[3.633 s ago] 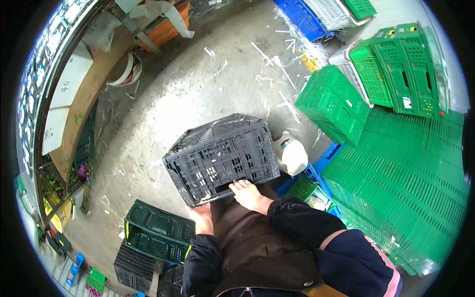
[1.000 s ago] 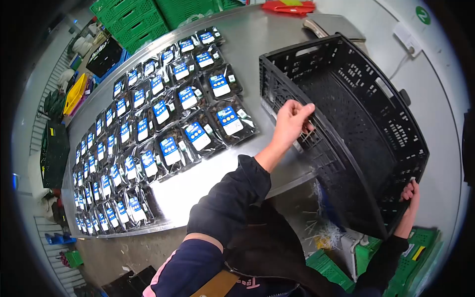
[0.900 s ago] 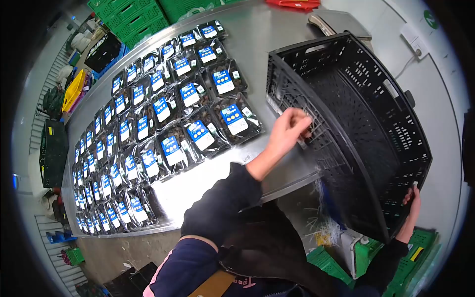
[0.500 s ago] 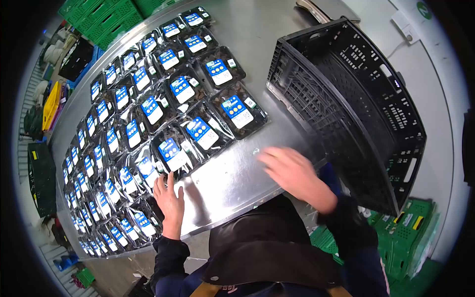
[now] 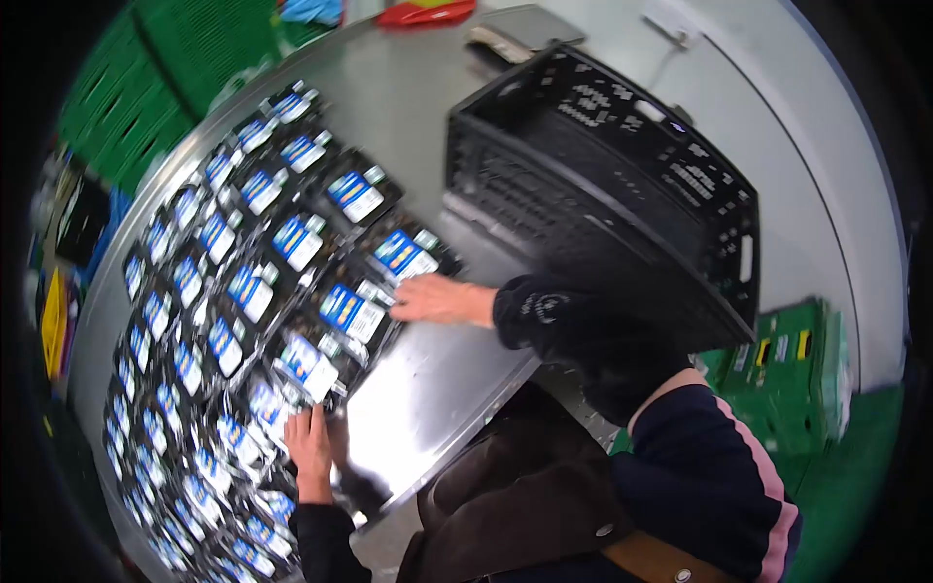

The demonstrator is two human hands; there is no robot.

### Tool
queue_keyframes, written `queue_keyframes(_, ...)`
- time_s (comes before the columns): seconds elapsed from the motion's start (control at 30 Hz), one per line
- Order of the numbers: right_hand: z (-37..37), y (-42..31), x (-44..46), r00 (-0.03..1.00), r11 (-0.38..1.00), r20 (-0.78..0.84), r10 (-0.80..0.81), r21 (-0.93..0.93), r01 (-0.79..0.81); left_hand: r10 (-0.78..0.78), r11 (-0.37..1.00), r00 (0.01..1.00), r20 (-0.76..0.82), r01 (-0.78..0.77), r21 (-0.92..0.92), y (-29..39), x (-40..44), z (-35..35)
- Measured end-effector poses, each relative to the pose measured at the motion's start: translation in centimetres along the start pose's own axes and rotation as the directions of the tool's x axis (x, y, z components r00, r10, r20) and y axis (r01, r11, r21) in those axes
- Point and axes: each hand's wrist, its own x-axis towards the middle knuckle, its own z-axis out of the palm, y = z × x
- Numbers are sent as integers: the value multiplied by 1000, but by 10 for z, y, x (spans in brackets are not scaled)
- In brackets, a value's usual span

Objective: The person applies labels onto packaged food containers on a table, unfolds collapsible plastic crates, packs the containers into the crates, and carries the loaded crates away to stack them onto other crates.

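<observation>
Rows of black film-wrapped trays point(image 5: 250, 291) with blue-and-white labels cover the left of the metal table. Their contents look dark and cannot be made out. My right hand point(image 5: 437, 298) reaches in from the right, fingers stretched out against the near edge of a wrapped tray point(image 5: 403, 255) at the right end of the front row. Further left along that row, my left hand point(image 5: 311, 452) has its fingers extended against another wrapped tray point(image 5: 269, 403). Neither hand is closed around a tray. Motion blurs the labels.
A large black plastic crate point(image 5: 603, 209) stands tilted on the table's right side. Behind it lies a flat grey device point(image 5: 530, 29), with a red item point(image 5: 426, 13) nearby. Green crates are stacked at back left point(image 5: 126, 87) and lower right point(image 5: 777, 379).
My right hand has moved left from over bare metal onto the front-row trays. My left hand stays at the front-row trays. The view has turned, shifting the crate leftward.
</observation>
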Motion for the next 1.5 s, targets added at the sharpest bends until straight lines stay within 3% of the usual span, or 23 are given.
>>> queue_keyframes(0.13,-21,-11,6,988,994,-131,85,-59,-93,72,996,993,91,-67,-61,-7,6,1)
queue_keyframes(0.2,-31,-14,8,970,981,-144,194,2,-196,80,996,987,136,-73,-58,4,19,3)
queue_keyframes(0.3,-89,-23,0,909,873,-37,415,298,-386,105,994,981,160,-99,-46,11,29,12)
queue_keyframes(0.37,-121,-23,-14,835,680,14,549,573,-457,106,994,979,176,-100,-46,5,31,24)
queue_keyframes(0.47,-197,-24,-53,819,605,52,572,647,-463,81,983,964,255,-35,-180,7,49,8)
queue_keyframes(0.53,-264,-20,-87,830,603,-16,558,694,-392,157,951,983,97,-124,-285,7,68,-4)
queue_keyframes(0.6,-343,-21,-126,760,501,22,649,740,-449,-107,846,991,75,130,-517,23,98,-34)
queue_keyframes(0.67,-400,-27,-166,683,586,-153,714,664,-464,-344,604,931,119,316,-732,32,128,-55)
queue_keyframes(0.73,-423,-33,-201,538,562,-304,786,713,-418,-347,491,915,203,362,-792,45,166,-88)
queue_keyframes(0.8,-435,-13,-248,604,468,-146,783,779,-418,-249,621,964,-96,83,-780,86,223,-114)
queue_keyframes(0.83,-436,-11,-260,552,545,-226,803,653,-525,-74,656,970,-233,-128,-744,112,255,-129)
queue_keyframes(0.9,-426,1,-278,478,564,-301,825,401,-722,238,630,868,-435,-479,-611,153,320,-145)
queue_keyframes(1.0,-374,28,-300,451,497,-273,850,131,-858,577,613,653,-491,-743,-268,235,416,-152)
queue_keyframes(1.1,-288,66,-343,539,547,-191,820,-14,-837,741,461,560,-370,-825,-326,303,485,-108)
queue_keyframes(1.13,-259,66,-352,495,497,-112,861,-12,-867,796,414,520,-310,-841,-348,318,497,-85)
queue_keyframes(1.2,-227,47,-361,507,511,187,842,26,-859,902,357,411,-130,-881,-311,329,513,-33)
queue_keyframes(1.23,-216,35,-355,427,412,329,842,117,-903,934,347,354,41,-880,-325,327,517,-9)
queue_keyframes(1.27,-206,26,-356,485,463,392,782,155,-873,953,303,286,102,-884,-355,327,515,14)
queue_keyframes(1.33,-211,21,-343,520,510,505,688,172,-843,889,348,171,424,-854,-386,317,517,47)
queue_keyframes(1.4,-232,48,-330,462,493,584,667,118,-862,828,453,137,543,-734,-506,303,519,64)
queue_keyframes(1.43,-231,68,-333,454,514,582,675,70,-855,679,598,99,728,-649,-470,314,523,49)
queue_keyframes(1.47,-225,88,-339,464,518,491,737,30,-855,674,602,94,732,-645,-471,312,526,48)
queue_keyframes(1.5,-222,109,-347,495,526,365,789,15,-850,661,689,215,719,-552,-469,311,529,47)
